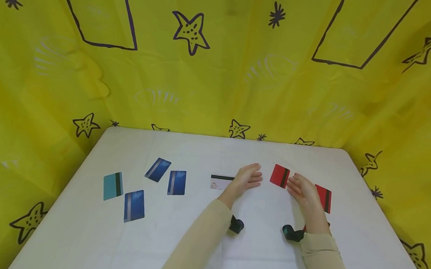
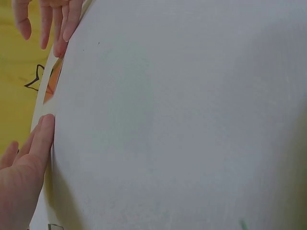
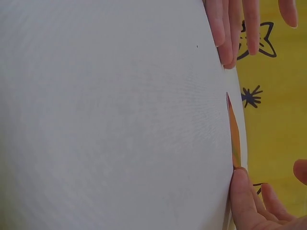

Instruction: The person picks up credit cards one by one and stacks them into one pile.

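Note:
My left hand (image 1: 244, 180) holds nothing, its fingers extended toward the right above the middle of the table. Partly behind it lies a white card with a black stripe (image 1: 218, 182). My right hand (image 1: 305, 193) is also unfolded and empty, between two red cards. Its fingertips come close to the left red card (image 1: 280, 175); whether they touch it I cannot tell. The right red card (image 1: 324, 199) is partly covered by that hand. A bit of red shows beside the right forearm. In the right wrist view, a card (image 3: 234, 136) lies near the right thumb and fingers.
On the left of the white table (image 1: 75, 232) lie a teal card (image 1: 111, 186) and three blue cards (image 1: 134, 206). Dark wrist-worn devices (image 1: 237, 225) sit at both wrists. A yellow patterned curtain (image 1: 218, 77) hangs behind the table and at its sides.

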Tool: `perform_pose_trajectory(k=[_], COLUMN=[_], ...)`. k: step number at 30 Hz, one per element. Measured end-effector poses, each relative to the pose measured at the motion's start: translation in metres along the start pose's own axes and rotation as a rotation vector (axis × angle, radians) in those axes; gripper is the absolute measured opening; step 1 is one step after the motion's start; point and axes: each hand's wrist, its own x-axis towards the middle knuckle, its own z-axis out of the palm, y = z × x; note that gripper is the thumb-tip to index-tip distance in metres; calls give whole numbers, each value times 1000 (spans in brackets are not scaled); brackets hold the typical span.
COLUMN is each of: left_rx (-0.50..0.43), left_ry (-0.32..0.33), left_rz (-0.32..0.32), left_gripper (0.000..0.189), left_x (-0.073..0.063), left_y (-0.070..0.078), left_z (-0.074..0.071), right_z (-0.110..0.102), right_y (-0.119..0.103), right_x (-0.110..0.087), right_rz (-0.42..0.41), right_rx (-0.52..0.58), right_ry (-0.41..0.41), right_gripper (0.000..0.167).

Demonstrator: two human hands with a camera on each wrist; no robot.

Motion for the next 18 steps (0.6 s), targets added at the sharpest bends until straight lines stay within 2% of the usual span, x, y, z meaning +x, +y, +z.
perform_pose_trajectory(k=[6, 11, 18], left_rx=[-28, -49, -62], left_ry=[-38, -59, -80], left_rz=[-11, -31, -74], left_gripper=[55, 58, 58], left_x=[3, 4, 7], left_y=[-3, -3, -4], left_z=[9, 15, 21], right_z=[0, -1, 0], right_y=[0, 1, 2], right_x=[-1, -1, 1], right_rz=[6, -9, 29], right_rx=[18, -22, -31], right_ry=[-7, -25, -3], right_gripper=[70, 69, 74])
